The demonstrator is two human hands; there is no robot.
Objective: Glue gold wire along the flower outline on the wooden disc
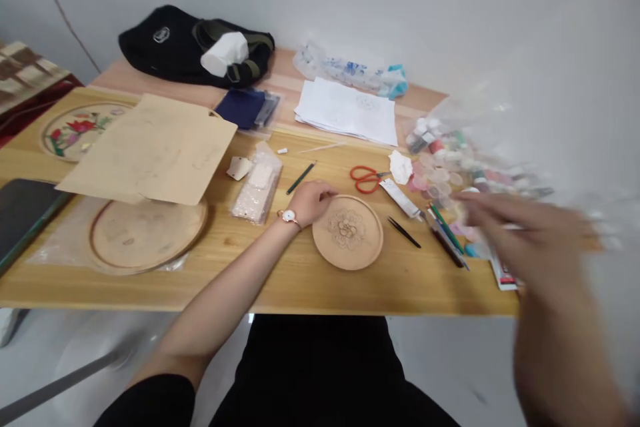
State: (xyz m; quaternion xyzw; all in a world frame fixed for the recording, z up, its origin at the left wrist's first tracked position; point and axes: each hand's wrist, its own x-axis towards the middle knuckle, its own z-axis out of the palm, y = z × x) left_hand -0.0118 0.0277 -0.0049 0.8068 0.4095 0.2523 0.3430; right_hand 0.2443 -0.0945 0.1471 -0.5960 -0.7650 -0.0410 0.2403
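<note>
A small round wooden plate lies on the table, with a flower drawn in dark lines at its centre. My left hand, a watch on its wrist, rests at the plate's upper left rim with curled fingers against the edge. Smeared by motion, my right hand hangs over the art supplies on the right; whether it holds anything is unclear. Between the plate and that hand lie black tweezers, several brushes and pencils, and a white tube. Red-handled scissors lie behind the plate.
Small paint pots crowd the right side. White paper sheets and a black bag are at the back. On the left are a brown paper sheet, a larger wooden plate, a painted plate and a dark tablet-like object.
</note>
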